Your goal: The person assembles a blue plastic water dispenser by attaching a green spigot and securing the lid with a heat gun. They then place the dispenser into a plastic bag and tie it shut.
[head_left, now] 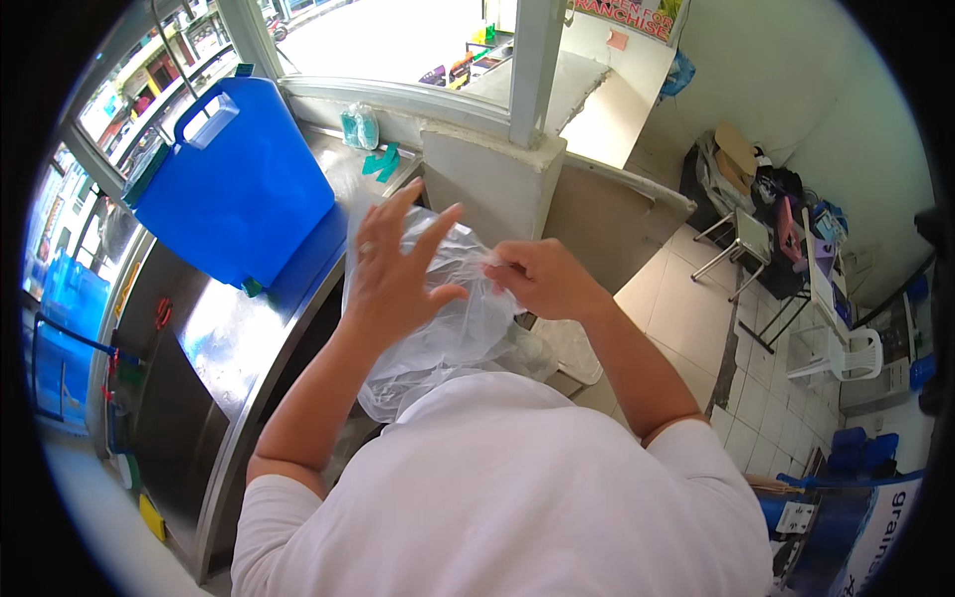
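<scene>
- At ctr, in front of the white shirt (507,488): 1 clear, thin, crinkled plastic bag (438,333), just beside the counter edge; no. of layers can't tell.
- 2 hands, apart from each other.
- L hand (391,267): fingers spread, thumb out, above the bag; contact w/ plastic can't tell.
- R hand (545,279): fingers curled, thumb + index pinching bag's upper R edge.
- 1 large blue boxy plastic container w/ handle (249,189), on counter, L of the hands; 1 more blue plastic container (75,298) at far L.
- 1 teal pack in clear wrap (359,127) + 1 flat teal strip (381,164), near each other at counter's far end.
- 1 small red looped item (163,313) at counter's L side, too small to ID.
- Surface: shiny grey steel counter (224,348), bright glare patch.
- Room: big white-framed window (388,40), street outside; pale tile floor (659,298); R side has 1 metal-legged stool (748,239), 1 white plastic armchair (860,358), pale green-grey wall (836,119).
</scene>
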`<action>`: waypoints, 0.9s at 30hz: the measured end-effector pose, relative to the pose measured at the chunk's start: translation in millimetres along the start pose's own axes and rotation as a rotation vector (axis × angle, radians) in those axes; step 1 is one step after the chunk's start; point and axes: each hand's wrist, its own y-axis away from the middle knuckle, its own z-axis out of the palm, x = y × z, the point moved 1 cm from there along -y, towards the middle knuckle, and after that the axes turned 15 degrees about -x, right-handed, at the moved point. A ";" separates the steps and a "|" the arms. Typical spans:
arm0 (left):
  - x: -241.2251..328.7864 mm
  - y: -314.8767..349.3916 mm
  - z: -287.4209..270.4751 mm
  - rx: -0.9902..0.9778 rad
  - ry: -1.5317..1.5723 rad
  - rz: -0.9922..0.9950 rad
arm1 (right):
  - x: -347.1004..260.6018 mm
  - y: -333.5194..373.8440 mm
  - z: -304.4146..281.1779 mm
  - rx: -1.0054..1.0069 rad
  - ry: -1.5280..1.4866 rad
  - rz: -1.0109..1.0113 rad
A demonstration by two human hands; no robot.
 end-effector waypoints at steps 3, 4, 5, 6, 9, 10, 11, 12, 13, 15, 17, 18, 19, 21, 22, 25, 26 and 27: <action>15.0 24.2 1.9 0.108 0.283 -0.051 | 13.9 2.5 8.1 0.096 -0.279 0.102; 16.5 28.2 10.6 -0.082 0.506 -0.260 | 17.6 1.1 12.0 0.079 -0.286 0.061; 22.6 31.6 23.6 -0.216 0.724 -0.424 | 21.4 0.0 16.3 0.055 -0.306 0.046; 28.6 36.1 36.4 -0.354 0.947 -0.593 | 24.9 -1.4 20.2 0.026 -0.324 0.032; 26.9 35.0 67.5 -0.107 1.770 -0.836 | 31.6 -3.7 28.9 -0.072 -0.522 -0.124; 25.6 36.5 73.3 -0.095 1.759 -0.855 | 33.6 -3.6 30.6 -0.060 -0.550 -0.096; 25.4 37.5 78.5 -0.073 1.770 -0.834 | 35.0 -3.7 32.9 -0.087 -0.606 -0.066; 24.6 40.1 81.5 -0.051 1.778 -0.854 | 36.4 -2.6 35.0 -0.102 -0.676 -0.035; 24.4 41.5 84.4 -0.041 1.798 -0.838 | 37.1 -2.8 37.7 -0.042 -0.643 -0.041; 24.3 46.0 87.6 -0.014 1.841 -0.835 | 39.2 -2.8 43.8 0.078 -0.625 -0.053; 23.6 50.0 90.4 -0.013 1.819 -0.900 | 43.4 -3.0 49.9 0.130 -0.638 -0.020; 23.1 50.8 92.2 -0.013 1.830 -0.890 | 46.6 -3.2 52.4 0.126 -0.696 0.012; 21.8 51.9 93.7 0.009 1.838 -0.902 | 49.7 -3.2 53.3 0.151 -0.720 -0.006; 19.2 53.6 97.2 0.044 1.873 -0.930 | 56.0 -3.1 53.7 0.165 -0.846 -0.020; 18.2 54.3 98.6 0.078 1.874 -0.877 | 58.4 -3.0 53.2 0.191 -0.934 -0.062; 17.3 57.7 103.0 0.146 1.865 -0.817 | 61.1 -2.3 53.0 0.243 -1.194 -0.110; 17.4 58.7 104.4 0.149 1.866 -0.784 | 61.0 -1.9 53.9 0.243 -1.278 -0.072; 17.4 59.2 105.5 0.152 1.895 -0.700 | 60.6 -1.4 55.4 0.261 -1.375 -0.019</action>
